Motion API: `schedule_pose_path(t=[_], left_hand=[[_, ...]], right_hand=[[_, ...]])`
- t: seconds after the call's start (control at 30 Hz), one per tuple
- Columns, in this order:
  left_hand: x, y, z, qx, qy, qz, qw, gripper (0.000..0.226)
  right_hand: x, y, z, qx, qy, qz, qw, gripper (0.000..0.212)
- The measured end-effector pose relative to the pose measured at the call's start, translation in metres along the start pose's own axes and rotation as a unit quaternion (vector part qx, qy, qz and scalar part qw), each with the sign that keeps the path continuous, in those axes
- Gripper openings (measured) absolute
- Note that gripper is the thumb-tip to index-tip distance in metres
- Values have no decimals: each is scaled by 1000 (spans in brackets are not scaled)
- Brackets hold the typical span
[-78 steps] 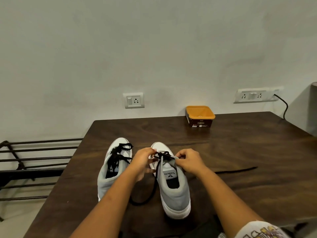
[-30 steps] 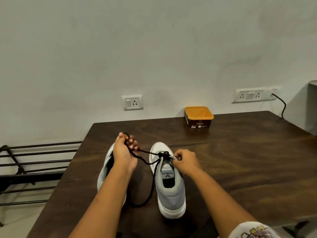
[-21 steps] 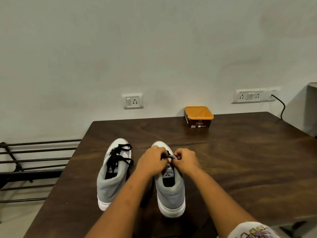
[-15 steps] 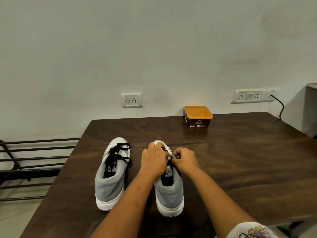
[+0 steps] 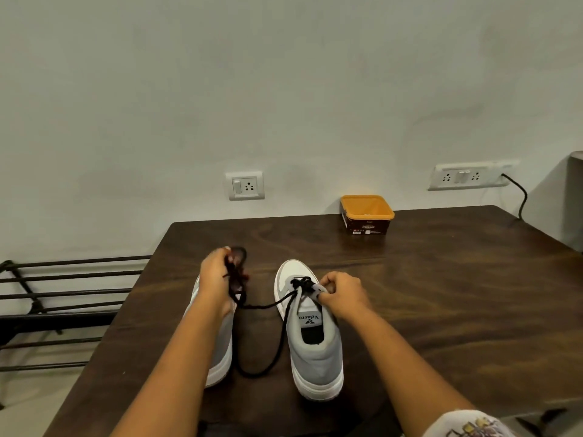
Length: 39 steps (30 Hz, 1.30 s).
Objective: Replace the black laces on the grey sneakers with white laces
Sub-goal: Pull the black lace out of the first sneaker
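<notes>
while the left hand (image 5: 217, 272) holds a bunch of black lace (image 5: 262, 306) curled in its fingers, lifted above the table (image 5: 441, 294) and off to the side, the right hand (image 5: 344, 293) pinches the grey sneaker (image 5: 315, 351) at the upper by its front eyelets, fingers bent round the fabric. the lace runs nearly straight from the left fist across to those eyelets, where a few crossings are threaded near the toe; another length hangs down in a slack loop onto the table between the two shoes. the second sneaker (image 5: 224, 348) sits just beside, mostly hidden under the left forearm, so how its lacing stands i cannot tell. no white laces show anywhere; an orange tub (image 5: 366, 212) stands well apart by the wall, its contents unclear.

the step in hand looks like drawing the black lace out of the last holes, so the task seems early. the main risk is the pull itself: if the right hand's pinch slackens, the sideways tug could drag or tip the shoe toward the second sneaker. the aglet could snag in an eyelet if the lace is hauled at a sharp angle. the slack loop lies close to the second sneaker and could catch round its heel or the forearm as the lace comes free.
</notes>
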<state>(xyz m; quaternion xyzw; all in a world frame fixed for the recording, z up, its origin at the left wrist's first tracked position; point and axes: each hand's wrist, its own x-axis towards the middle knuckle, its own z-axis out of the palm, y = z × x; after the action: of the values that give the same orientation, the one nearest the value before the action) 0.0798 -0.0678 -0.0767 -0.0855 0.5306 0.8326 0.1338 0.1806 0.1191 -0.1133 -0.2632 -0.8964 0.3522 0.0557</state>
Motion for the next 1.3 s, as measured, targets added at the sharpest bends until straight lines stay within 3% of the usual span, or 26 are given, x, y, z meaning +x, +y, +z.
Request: schedule_pose_path(t=[0.03,0.07,0.13,0.17,0.2,0.3,0.37,0.47,0.5,0.63,0.73,0.8,0.87,0.93,1.03,1.1,1.2,1.3], left_hand=[[4,-4,-6,135,-7,-11,991,20],[7,-9,-9,317,-35,-3,948,21],[12,-21,-12,645,-117,42,754,25],[10,-26,-10,728,-146,56,667,30],[7,-31,-6,766,-156,50,622,35],[-5,-44,9,788,-145,59,595,41],[-11,-47,17,774,-122,109,612,35],[-13,-49,23,695,-155,144,687,28],[-14,-50,23,682,-174,138,697,28],[-15,-58,23,692,-168,164,683,24],[-14,-57,26,649,-143,158,730,12],[-14,-57,28,631,-133,147,750,18],[-14,-56,27,634,-134,142,748,19],[-13,-56,26,622,-133,135,760,11],[-12,-58,23,594,-126,130,784,8],[-11,-59,22,580,-126,123,796,11],[-10,-58,22,552,-130,113,816,12],[-9,-58,21,535,-132,100,828,11]], right_hand=[[1,-1,1,-3,-1,-10,1000,18],[1,-1,2,-14,-4,-25,1000,22],[1,-4,5,-50,-8,-59,997,25],[0,-6,7,-68,-5,-73,995,25],[0,-6,8,-82,-1,-85,993,26],[-3,-7,7,-121,5,-106,987,28],[-5,-10,6,-151,12,-116,982,20],[-7,-15,7,-175,35,-136,974,11],[-7,-17,9,-178,41,-141,973,10],[-9,-19,9,-122,40,-117,985,10],[-6,-16,9,-49,40,-62,996,13],[-4,-14,7,31,58,-9,998,17],[-3,-14,5,233,51,64,969,22],[-5,-14,1,392,8,138,910,23],[-5,-8,-7,459,-54,185,867,23],[-2,-5,-8,433,-56,161,885,27],[2,-7,-5,212,2,-1,977,40],[0,-15,2,37,-9,-133,990,31]])
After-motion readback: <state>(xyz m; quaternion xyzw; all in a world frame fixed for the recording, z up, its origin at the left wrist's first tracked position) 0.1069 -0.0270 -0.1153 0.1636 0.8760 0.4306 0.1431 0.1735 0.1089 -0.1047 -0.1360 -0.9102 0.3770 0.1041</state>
